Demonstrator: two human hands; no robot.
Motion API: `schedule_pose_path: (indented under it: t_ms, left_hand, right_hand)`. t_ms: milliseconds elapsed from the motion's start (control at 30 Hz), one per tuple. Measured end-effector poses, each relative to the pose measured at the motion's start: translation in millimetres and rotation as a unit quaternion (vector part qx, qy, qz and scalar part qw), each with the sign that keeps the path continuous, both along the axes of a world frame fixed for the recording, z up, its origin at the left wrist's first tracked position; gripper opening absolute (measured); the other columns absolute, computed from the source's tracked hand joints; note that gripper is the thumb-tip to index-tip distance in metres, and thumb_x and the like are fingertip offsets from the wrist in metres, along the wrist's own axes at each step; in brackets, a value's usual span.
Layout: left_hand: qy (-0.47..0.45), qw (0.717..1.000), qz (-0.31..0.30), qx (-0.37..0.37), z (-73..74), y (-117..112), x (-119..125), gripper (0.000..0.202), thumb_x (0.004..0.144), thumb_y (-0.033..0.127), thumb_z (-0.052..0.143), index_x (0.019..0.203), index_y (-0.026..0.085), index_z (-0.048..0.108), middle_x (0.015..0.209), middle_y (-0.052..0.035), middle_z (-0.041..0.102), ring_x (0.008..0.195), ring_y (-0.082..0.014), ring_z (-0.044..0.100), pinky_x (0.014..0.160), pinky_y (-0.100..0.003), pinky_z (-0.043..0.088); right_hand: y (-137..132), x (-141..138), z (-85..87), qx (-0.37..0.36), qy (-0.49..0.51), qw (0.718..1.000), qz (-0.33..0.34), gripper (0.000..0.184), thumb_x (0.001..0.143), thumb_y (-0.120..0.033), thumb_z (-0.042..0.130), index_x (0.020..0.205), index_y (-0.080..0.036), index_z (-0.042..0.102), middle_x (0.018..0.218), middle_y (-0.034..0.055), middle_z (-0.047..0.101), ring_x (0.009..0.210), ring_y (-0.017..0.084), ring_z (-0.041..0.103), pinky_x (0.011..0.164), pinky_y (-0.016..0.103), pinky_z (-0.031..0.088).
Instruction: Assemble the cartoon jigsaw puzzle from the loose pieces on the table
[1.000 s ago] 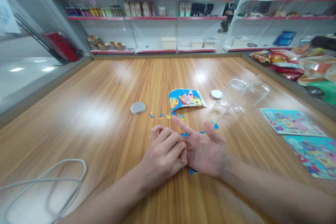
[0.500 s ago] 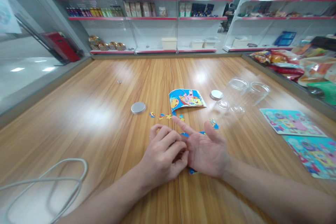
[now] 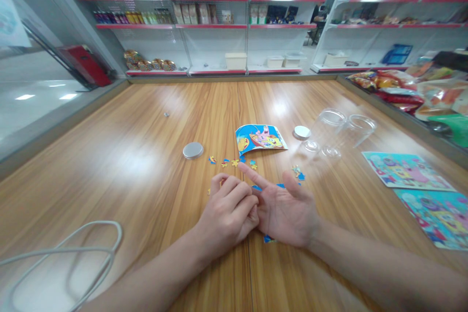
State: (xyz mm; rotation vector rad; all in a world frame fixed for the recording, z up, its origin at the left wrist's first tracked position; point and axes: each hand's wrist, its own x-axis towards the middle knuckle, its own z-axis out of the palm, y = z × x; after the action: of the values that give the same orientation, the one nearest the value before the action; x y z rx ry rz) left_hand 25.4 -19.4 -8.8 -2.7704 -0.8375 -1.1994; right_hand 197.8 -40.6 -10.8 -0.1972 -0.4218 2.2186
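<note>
My left hand [image 3: 228,209] is closed, its curled fingertips tucked against the side of my right hand; what they pinch, if anything, is hidden. Palm up, my right hand [image 3: 287,209] is open, with index finger and thumb stretched out and nothing on the palm. Blue jigsaw pieces [image 3: 269,239] show partly from under and behind it. Beyond my fingers lies a loose row of small puzzle pieces, among them a yellow piece [image 3: 235,162] and a blue-and-yellow piece [image 3: 253,164]. More puzzle pieces [image 3: 298,172] lie past my right thumb. A curled cartoon picture card [image 3: 260,138] rests behind the row.
A round metal lid [image 3: 193,150] lies left of the pieces, another lid [image 3: 302,132] right of the card. Clear jars [image 3: 331,129] stand at right, near two cartoon picture sheets [image 3: 407,170]. A pale cable [image 3: 62,250] loops at front left. Snack bags [image 3: 395,90] line the right edge.
My left hand has shifted very slightly left, its fingers curling tighter against my right hand. My right hand stays nearly still, and the things on the table have not moved.
</note>
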Motion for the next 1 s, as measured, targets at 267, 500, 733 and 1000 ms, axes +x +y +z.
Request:
schedule_pose_path:
  t_ms: [267, 500, 733, 1000]
  left_hand:
    - [-0.043, 0.994, -0.057, -0.085, 2.8, -3.8, -4.5, 0.010, 0.085, 0.011, 0.058, 0.088, 0.018, 0.065, 0.089, -0.0064, 0.064, 0.085, -0.0204, 0.053, 0.084, -0.044, 0.039]
    - [-0.047, 0.993, -0.074, -0.083, 2.9, -1.3, -5.0, 0.009, 0.090, 0.013, 0.064, 0.084, 0.019, 0.066, 0.084, -0.0039, 0.062, 0.084, -0.0190, 0.053, 0.085, -0.044, 0.037]
    - [-0.035, 0.994, -0.065, -0.081, 0.7, -0.7, -3.1, 0.010, 0.092, 0.015, 0.062, 0.083, 0.018, 0.066, 0.083, -0.0041, 0.065, 0.085, -0.0194, 0.052, 0.086, -0.044, 0.037]
    - [-0.077, 0.994, -0.022, -0.075, -1.3, -3.6, -4.2, 0.021, 0.090, 0.016, 0.063, 0.069, 0.018, 0.061, 0.080, -0.0032, 0.061, 0.081, -0.0180, 0.053, 0.085, -0.041, 0.037]
  right_hand:
    - [0.6, 0.1, 4.2, 0.041, -0.031, 0.999, 0.001, 0.079, 0.088, -0.074, 0.046, 0.150, -0.026, 0.039, 0.119, 0.0094, 0.063, 0.098, 0.023, 0.056, 0.093, 0.041, 0.041]
    - [1.0, 1.7, 0.4, 0.005, 0.013, 1.000, -0.003, 0.075, 0.089, -0.068, 0.051, 0.148, -0.024, 0.042, 0.108, 0.0056, 0.064, 0.078, 0.016, 0.050, 0.072, 0.026, 0.038]
    - [1.2, 1.6, -0.6, 0.015, 0.002, 1.000, 0.000, 0.076, 0.087, -0.067, 0.055, 0.148, -0.025, 0.042, 0.107, 0.0049, 0.064, 0.081, 0.016, 0.050, 0.076, 0.026, 0.040]
    - [0.8, 4.0, 7.0, 0.137, -0.158, 0.977, -0.030, 0.078, 0.086, -0.070, 0.045, 0.151, -0.027, 0.040, 0.129, 0.0100, 0.062, 0.095, 0.019, 0.059, 0.081, 0.032, 0.049]
